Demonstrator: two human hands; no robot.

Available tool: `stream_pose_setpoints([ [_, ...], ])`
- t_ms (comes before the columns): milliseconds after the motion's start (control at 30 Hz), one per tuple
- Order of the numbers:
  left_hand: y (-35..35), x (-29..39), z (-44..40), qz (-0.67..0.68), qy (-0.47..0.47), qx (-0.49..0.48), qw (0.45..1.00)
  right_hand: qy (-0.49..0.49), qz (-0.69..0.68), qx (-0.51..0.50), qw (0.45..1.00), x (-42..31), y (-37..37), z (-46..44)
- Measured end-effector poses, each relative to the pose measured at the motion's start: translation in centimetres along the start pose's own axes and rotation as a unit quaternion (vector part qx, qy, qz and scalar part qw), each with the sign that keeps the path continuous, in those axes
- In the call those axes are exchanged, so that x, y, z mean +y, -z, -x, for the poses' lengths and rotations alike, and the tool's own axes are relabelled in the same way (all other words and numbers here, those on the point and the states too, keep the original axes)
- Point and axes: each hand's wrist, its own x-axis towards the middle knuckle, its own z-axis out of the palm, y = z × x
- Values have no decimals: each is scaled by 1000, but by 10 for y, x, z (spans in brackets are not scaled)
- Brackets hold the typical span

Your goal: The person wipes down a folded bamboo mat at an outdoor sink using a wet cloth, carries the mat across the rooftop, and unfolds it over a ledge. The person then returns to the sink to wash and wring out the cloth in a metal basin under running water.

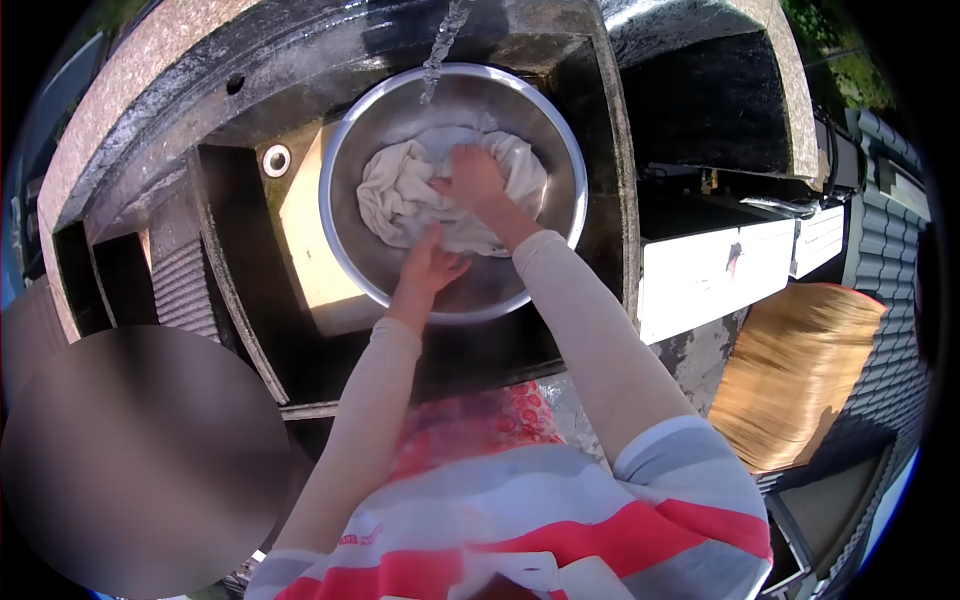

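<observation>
Two hands at work here, and both are inside one round metal basin (500, 285), which sits in a compartment of a dark stone sink (257, 375). One stream of water (437, 55) drops from above past the far rim, coming down inside the basin. In the middle lies one wet, crumpled bundle of white cloth (395, 195); whether it is one piece or several, I can't tell from the folds.

The right hand (475, 182) is on top of it, thumb out to the side, the other fingers down in the folds and partly hidden, so I can't say if they are clenched on the fabric or only pressing. The left hand (437, 262) is at the cloth's near edge, fingers spread and loose, clasping nothing, one raised fingertip at the folds.

Two pale sleeves, the left sleeve (368, 390) and the right sleeve (585, 325), reach down to the wrists. Left of the basin, one round drain (276, 161) shows in the sink floor, one small hole (235, 84) in the far wall, and further left one ribbed washing slab (183, 285). Over on the right stand two white boxes, a larger one (690, 280) and a smaller one (818, 240).
</observation>
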Motion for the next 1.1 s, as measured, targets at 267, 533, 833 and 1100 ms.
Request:
stream_pose_setpoints([
  [267,-17,84,133,-249,-266,-168,916,-112,-631,-187,744,40,137,65],
  [533,-108,126,227,-505,-307,-132,796,-68,-661,-117,738,-1,244,120],
  [833,-128,146,303,-612,-317,-74,720,53,-281,-33,958,-19,314,184],
  [1100,-114,137,286,-921,-283,-79,256,124,-124,179,968,-20,271,199],
])
